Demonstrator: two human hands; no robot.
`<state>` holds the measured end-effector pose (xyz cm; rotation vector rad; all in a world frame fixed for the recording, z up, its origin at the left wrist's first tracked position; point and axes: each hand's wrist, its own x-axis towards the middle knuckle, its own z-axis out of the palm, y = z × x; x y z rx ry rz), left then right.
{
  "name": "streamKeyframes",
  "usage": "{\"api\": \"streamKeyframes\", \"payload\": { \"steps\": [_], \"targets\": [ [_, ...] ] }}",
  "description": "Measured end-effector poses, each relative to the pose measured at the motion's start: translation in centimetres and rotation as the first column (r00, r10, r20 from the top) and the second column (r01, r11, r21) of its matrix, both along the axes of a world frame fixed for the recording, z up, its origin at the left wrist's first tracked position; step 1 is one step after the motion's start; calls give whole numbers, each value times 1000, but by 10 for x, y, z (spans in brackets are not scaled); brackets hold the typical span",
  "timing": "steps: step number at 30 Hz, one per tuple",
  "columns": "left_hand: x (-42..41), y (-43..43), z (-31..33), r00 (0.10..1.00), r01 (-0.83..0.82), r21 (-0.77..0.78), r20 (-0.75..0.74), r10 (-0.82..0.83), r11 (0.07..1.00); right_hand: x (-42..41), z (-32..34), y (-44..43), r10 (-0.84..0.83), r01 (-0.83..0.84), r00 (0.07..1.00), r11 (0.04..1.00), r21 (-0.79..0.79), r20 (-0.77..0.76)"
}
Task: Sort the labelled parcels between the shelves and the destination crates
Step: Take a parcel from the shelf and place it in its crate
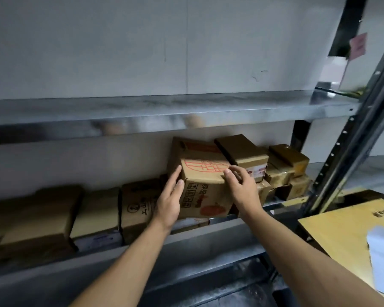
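Your left hand [168, 200] presses flat (fingers straight) on the red-stamped cardboard box [206, 189] while your right hand [242, 189] curls over its top.

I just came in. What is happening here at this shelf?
A person has both hands on a cardboard box with red marks, on the middle shelf. The left hand presses flat against its left side. The right hand bends over its top right edge. The box stands between other boxes. Whether it is going in or coming out cannot be told.
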<state>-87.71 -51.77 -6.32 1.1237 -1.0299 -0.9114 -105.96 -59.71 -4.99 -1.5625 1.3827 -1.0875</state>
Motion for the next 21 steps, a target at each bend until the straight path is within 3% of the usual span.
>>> {"api": "streamKeyframes", "payload": {
  "steps": [3, 6, 9, 12, 14, 17, 19, 21],
  "targets": [
    [-5, 21, -8, 992, -121, -12, 30, 121, 993, -12, -4, 13, 91, -94, 990, 995, 21, 107],
    [-15, 40, -14, 923, -356, 15, 158, 350, 934, -21, -8, 26, 204, -217, 943, 976, 21, 263],
    [-28, 62, -12, 914, -406, 106, 61, 401, 908, -27, -11, 41, 246, -268, 896, 963, 10, 371],
    [-31, 82, -12, 933, -269, 196, -190, 306, 943, -28, -18, 57, 301, -347, 860, 937, 38, 411],
    [-30, 94, -13, 917, -235, 179, -286, 279, 955, -26, -20, 66, 358, -385, 876, 923, 20, 323],
    [-30, 113, -13, 920, -363, 141, -105, 378, 921, -26, -17, 80, 408, -411, 911, 909, -75, -58],
    [-30, 125, -13, 903, -429, 110, 37, 427, 897, -23, -8, 91, 468, -471, 882, 880, -59, -51],
    [-34, 135, -10, 869, -481, 59, 168, 466, 875, -15, 5, 108, 559, -561, 822, 828, -15, 108]
  ]
}}
